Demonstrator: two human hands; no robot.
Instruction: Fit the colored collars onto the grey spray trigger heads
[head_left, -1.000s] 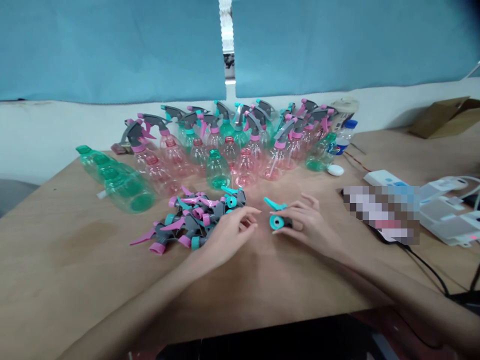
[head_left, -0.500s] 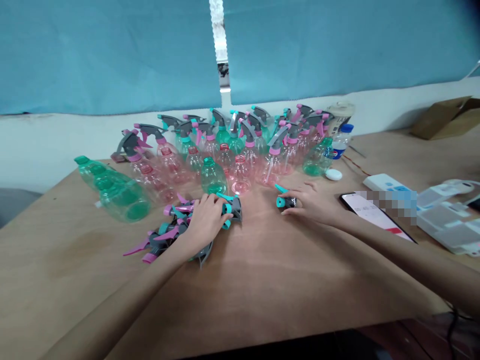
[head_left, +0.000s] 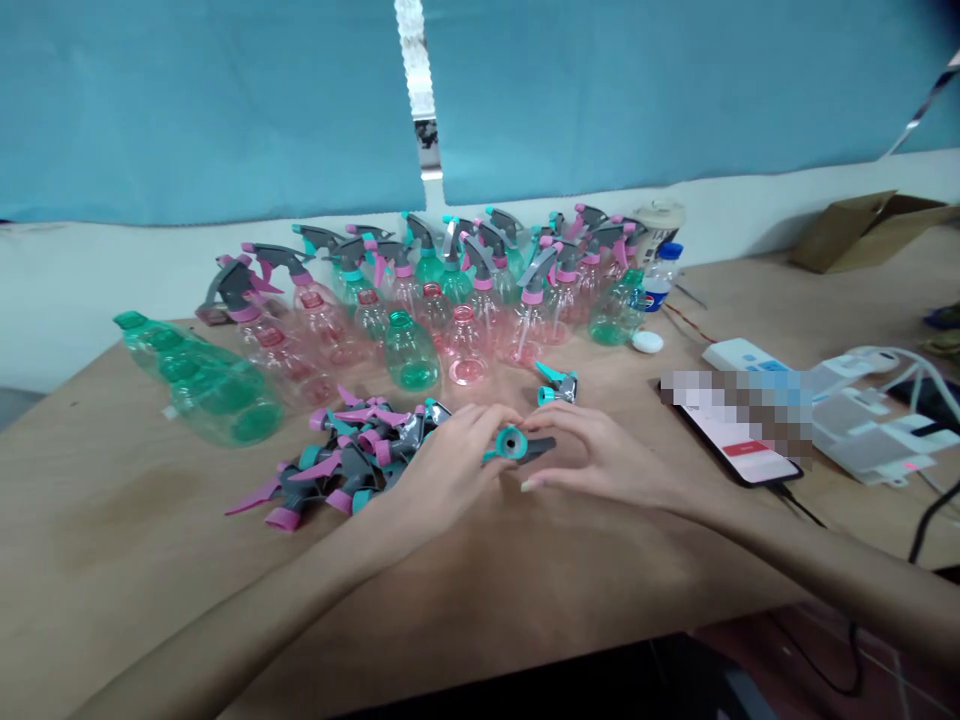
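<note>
In the middle of the table my left hand [head_left: 450, 465] is closed on a teal and grey trigger spray head [head_left: 512, 443], its round collar facing me. Curved around the grey end of that head is my right hand [head_left: 600, 450], fingers and thumb apart; contact is not clear. Just beyond my right fingers lies a second teal and grey spray head [head_left: 568, 387]. A heap of loose spray heads [head_left: 352, 470] with pink and teal parts lies left of my left hand. Behind are open bottles, including a green bottle [head_left: 411, 355] and a pink bottle [head_left: 466, 350].
Several bottles with spray heads fitted [head_left: 484, 290] stand along the back. Green bottles [head_left: 217, 390] lie at the left. On the right are a phone [head_left: 739, 440], a white power strip [head_left: 750, 365], a Pepsi bottle [head_left: 660, 280], a white oval object [head_left: 647, 342] and a cardboard box [head_left: 855, 235].
My left hand has lifted a teal spray head from the heap and moved right. My right hand has let go of its spray head, left on the table, and come toward my left hand.
</note>
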